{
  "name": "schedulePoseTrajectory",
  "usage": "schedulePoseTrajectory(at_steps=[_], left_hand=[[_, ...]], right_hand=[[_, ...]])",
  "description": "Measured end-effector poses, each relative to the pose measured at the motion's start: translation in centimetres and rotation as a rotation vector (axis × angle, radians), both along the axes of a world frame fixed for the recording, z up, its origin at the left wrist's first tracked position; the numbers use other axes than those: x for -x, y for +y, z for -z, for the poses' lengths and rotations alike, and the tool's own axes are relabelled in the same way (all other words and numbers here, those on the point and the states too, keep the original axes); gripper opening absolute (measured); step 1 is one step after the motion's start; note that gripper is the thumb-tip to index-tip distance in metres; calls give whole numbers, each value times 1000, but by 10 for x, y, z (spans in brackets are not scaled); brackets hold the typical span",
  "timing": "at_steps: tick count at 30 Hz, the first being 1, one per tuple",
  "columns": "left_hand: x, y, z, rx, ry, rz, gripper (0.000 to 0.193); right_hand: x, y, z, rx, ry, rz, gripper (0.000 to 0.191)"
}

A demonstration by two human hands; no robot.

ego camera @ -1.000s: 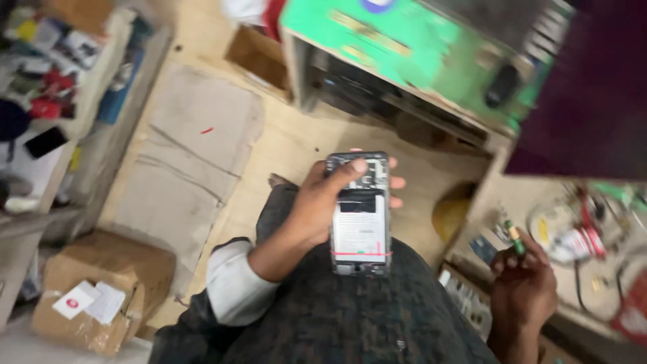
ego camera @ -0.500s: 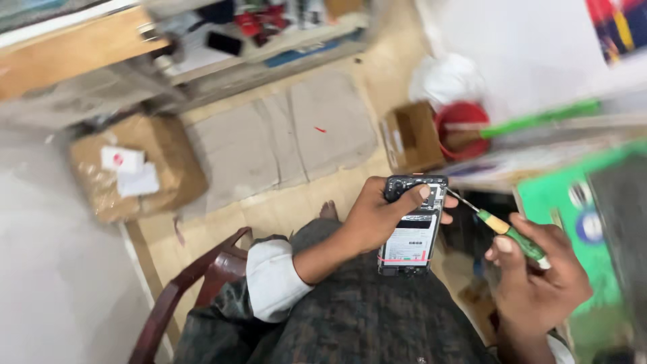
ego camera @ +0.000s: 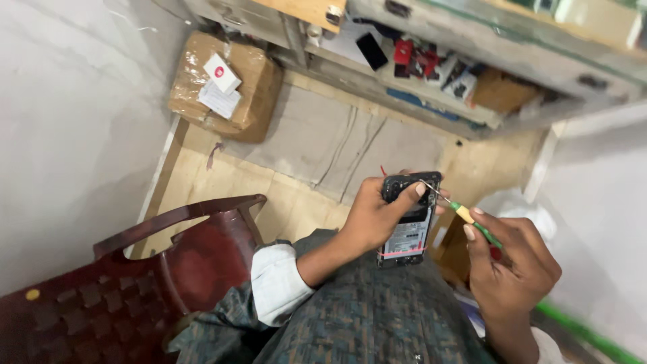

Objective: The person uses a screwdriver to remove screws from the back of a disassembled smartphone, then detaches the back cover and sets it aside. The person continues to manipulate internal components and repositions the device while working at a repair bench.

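Note:
My left hand grips an opened phone with its back cover off, the inner parts and a white label showing, held above my lap. My right hand holds a small screwdriver with a yellow and green handle. Its metal tip touches the upper right corner of the phone, close to my left index finger.
A dark red plastic chair stands at the lower left. A taped cardboard box lies on the floor by the grey wall, next to flattened cardboard. A low shelf with small items runs along the top.
The view has swung round, so the floor, box and shelf shifted. My right hand brought the screwdriver from the bench side up to the phone's top corner. My left hand kept the phone.

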State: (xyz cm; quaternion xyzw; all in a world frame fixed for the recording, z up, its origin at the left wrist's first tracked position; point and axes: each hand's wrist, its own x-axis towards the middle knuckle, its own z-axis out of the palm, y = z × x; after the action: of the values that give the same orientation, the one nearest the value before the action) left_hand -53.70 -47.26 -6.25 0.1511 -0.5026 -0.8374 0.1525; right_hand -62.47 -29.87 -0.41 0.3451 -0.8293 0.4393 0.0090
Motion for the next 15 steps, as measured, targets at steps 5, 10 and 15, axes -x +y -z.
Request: schedulePoseTrajectory(at_steps=[5, 10, 15], left_hand=[[89, -29, 2, -123, -27, -87, 37], [188, -63, -13, -203, -33, -115, 38], [263, -92, -15, -264, -8, -146, 40]], right_hand=[[107, -45, -1, 28, 28, -159, 25], [217, -80, -16, 15, 64, -243, 24], [297, -111, -21, -31, 153, -269, 28]])
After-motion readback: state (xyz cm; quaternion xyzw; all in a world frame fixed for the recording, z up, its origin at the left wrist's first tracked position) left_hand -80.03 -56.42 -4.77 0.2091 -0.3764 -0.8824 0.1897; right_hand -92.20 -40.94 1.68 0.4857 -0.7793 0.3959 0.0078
